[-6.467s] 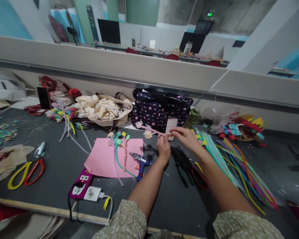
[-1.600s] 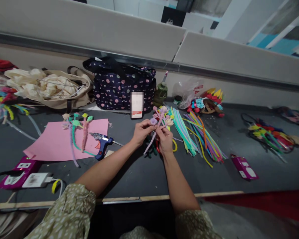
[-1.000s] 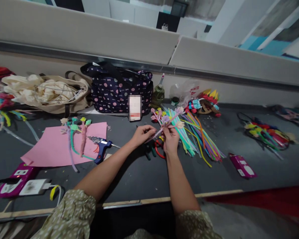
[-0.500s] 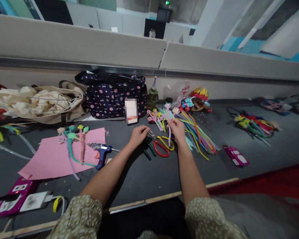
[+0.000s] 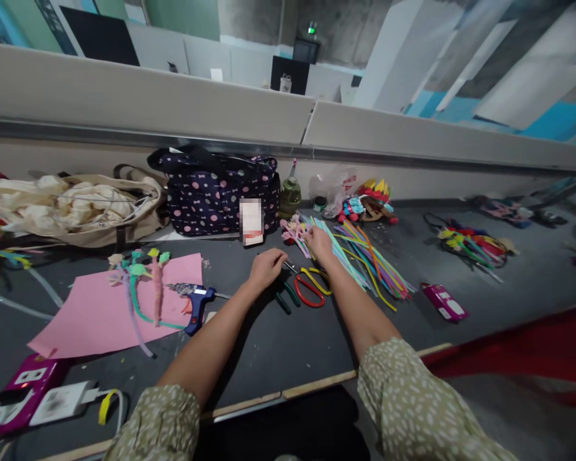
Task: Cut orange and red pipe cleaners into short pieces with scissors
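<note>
My right hand (image 5: 320, 244) is closed, its fingertips among the small pipe-cleaner flowers (image 5: 294, 230), seemingly pinching a pink one; its stem is hidden. Close by lies a bundle of pastel pipe cleaners (image 5: 345, 253), partly under my right wrist. My left hand (image 5: 267, 267) is closed with the fingertips together, and whatever they may hold does not show. Scissors with red and yellow handles (image 5: 309, 294) lie between my arms, blades toward my left hand. Dark green-handled pliers (image 5: 287, 296) rest beside them.
A blue glue gun (image 5: 199, 307) and finished pipe-cleaner flowers (image 5: 157, 288) lie on a pink sheet (image 5: 86, 314) at left. Behind stand a dotted bag (image 5: 211, 192) and a green bottle (image 5: 290, 195). A purple power strip (image 5: 444, 301) lies at right, another purple unit (image 5: 24, 384) at front left.
My right hand has moved left and away from me, from above the scissors to the small flowers, taking the lilac-pink stem it held. My left hand stays almost still. The view has shifted slightly.
</note>
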A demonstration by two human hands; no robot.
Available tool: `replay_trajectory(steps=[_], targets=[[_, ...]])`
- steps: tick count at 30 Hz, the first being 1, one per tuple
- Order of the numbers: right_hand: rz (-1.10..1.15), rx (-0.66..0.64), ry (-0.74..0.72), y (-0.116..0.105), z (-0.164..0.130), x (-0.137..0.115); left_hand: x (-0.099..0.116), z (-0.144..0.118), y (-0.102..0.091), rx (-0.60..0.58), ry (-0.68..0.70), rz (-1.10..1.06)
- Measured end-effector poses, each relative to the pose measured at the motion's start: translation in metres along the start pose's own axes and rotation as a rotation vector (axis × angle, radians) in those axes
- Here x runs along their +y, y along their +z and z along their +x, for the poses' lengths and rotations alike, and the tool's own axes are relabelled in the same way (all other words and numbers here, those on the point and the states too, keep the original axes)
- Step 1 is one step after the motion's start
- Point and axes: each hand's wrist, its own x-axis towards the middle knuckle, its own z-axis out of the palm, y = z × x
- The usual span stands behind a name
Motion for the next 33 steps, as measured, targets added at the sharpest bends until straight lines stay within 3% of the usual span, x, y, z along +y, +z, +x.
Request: replay_trajectory(steps=[12,23,33], targets=[[-0.097,-0.122,0.081,-0.004,-0.033,0.032,-0.002,0.001,-0.003,0.022,-0.004,-0.031],[-0.057,-0.095,0.046,0.0,-0.034,0.023,0.001,0.002,-0.001,-0.006,-0.015,-0.009],[-0.065,-0.15,0.031,0.018,-0.025,0.011,-0.001,0.001,0.001,-0.021,0.004,-0.003]])
